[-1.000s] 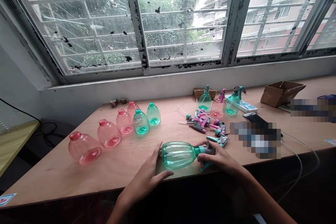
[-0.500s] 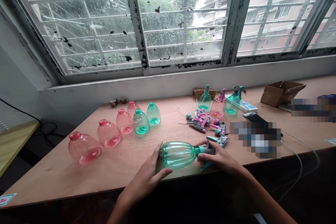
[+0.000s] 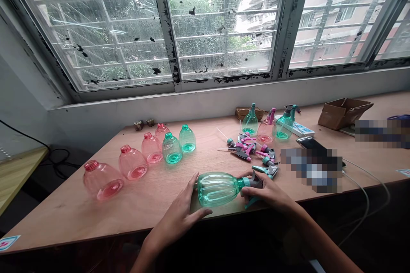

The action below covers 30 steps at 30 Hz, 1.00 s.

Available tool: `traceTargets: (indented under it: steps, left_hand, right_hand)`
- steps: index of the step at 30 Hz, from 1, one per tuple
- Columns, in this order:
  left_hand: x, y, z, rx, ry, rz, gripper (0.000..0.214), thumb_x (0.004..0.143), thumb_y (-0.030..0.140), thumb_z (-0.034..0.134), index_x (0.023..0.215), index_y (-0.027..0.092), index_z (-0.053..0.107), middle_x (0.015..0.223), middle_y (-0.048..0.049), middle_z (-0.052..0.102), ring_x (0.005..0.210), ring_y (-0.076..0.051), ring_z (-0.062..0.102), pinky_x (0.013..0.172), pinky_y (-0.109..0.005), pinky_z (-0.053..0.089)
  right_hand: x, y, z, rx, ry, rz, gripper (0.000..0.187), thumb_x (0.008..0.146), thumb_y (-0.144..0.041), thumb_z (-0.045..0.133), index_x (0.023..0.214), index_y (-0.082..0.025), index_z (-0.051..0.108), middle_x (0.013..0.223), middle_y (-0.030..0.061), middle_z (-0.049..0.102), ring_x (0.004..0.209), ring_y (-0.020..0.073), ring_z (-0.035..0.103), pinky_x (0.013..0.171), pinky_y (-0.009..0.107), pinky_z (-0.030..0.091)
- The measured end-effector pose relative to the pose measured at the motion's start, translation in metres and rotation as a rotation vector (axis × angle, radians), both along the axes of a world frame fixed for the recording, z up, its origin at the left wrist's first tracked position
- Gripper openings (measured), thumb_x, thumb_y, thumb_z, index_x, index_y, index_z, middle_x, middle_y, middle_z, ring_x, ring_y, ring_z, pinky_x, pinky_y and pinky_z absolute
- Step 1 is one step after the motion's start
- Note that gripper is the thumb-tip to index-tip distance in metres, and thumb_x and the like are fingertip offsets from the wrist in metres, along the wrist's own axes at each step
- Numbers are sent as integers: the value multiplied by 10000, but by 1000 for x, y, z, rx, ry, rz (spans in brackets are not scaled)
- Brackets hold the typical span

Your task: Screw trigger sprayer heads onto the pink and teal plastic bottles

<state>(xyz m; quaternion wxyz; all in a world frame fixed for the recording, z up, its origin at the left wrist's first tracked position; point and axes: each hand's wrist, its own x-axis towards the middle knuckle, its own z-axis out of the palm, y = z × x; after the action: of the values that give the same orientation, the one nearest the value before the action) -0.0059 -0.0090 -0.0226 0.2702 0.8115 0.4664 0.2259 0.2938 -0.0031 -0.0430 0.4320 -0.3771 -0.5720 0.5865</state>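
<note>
A clear green spray bottle lies on its side near the front edge of the wooden table. My left hand cups its wide base, thumb and fingers spread around it. My right hand is closed on the grey and green trigger head fitted at the bottle's neck. A pile of loose pink, green and grey trigger heads lies just beyond my right hand.
Several empty pink bottles and two green bottles stand at the left. Three bottles with trigger heads stand at the back. A cardboard box sits far right, with a cable trailing off the table edge.
</note>
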Motion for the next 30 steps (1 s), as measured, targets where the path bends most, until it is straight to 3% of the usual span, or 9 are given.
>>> traceTargets:
  steps: [30]
  left_hand:
    - [3, -2, 4, 15, 10, 22, 813, 904, 436, 633, 1560, 252, 191, 1616, -85, 294, 1467, -313, 306, 1212, -462, 261]
  right_hand:
    - [0, 1, -2, 35, -6, -2, 402, 813, -361, 782, 1123, -178, 602, 775, 11, 731, 679, 192, 717, 709, 331, 563]
